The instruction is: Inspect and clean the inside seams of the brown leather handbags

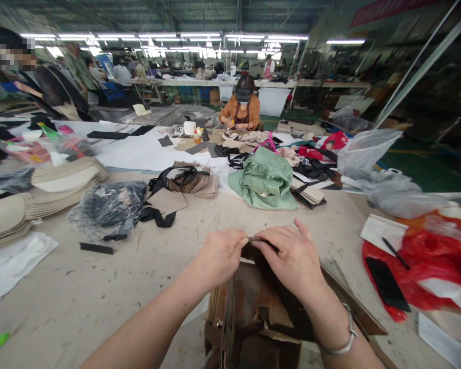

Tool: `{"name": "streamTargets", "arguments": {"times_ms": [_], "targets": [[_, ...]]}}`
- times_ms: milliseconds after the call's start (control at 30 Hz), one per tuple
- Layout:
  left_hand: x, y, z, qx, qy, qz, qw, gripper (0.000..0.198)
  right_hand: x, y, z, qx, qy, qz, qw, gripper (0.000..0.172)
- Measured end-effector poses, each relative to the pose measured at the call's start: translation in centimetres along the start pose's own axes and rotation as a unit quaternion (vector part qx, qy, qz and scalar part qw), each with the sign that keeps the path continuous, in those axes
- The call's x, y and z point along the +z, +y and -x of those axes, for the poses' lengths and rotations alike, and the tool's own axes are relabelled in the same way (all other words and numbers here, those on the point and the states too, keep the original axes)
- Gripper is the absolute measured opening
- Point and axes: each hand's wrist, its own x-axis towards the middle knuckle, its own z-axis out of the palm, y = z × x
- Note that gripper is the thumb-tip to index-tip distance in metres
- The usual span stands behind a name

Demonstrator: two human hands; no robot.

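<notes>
Both bare hands close on a thin dark brown piece [249, 251] at the near middle of the worktable, the left hand [219, 256] pinching its upper edge with curled fingertips and the right hand [292, 253] gripping just beside it, thumb below and fingers over the top. The piece looks smooth and pliable; below it stands a brown boxy form [263, 294] with a creased, cardboard-like face and straight, upright sides, partly hidden by the right forearm, which wears a rounded metal bracelet [348, 338]. The worktable [138, 287] is matt beige, scuffed and flecked with dark marks. Beyond the hands lies a crumpled green cloth [267, 179] in soft folds; to the left sit a crinkled, clear-wrapped dark bundle [109, 207] and a fanned stack of tan panels [67, 182] with rounded corners. A flat black phone [387, 287] rests on glossy, wrinkled red plastic [438, 251] at the right. Open tabletop spreads widest left of the left forearm, a shorter stretch separates the fingers from the green cloth, and a narrower one runs between the right wrist and the red plastic
</notes>
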Motion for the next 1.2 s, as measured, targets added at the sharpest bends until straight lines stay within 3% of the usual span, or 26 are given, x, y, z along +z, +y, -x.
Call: {"name": "streamTargets", "arguments": {"times_ms": [400, 667, 833, 1000, 1200], "targets": [[-0.8, -0.2, -0.5, 0.039, -0.043, 0.033, 0.998, 0.019, 0.1, 0.1, -0.4, -0.003, -0.033, -0.011, 0.999, 0.011], [-0.2, -0.5, -1.4, 0.023, -0.015, 0.009, 1.0, 0.023, -0.3, 1.0, -0.7, -0.064, -0.042, -0.045, 0.996, 0.011], [0.0, 0.2, -1.6, -0.018, 0.002, -0.015, 1.0, 0.02, -1.0, 2.1, -0.5, -0.058, -0.053, -0.097, 0.992, 0.035], [0.3, 0.3, -1.4, -0.028, 0.011, -0.013, 0.999, 0.018, -0.6, 1.7, -0.6, -0.033, -0.057, -0.067, 0.996, 0.02], [0.2, 0.3, -1.0, -0.021, 0.013, -0.016, 1.0, 0.017, -0.5, 1.3, -0.8, -0.033, -0.066, -0.083, 0.994, 0.016]]}}
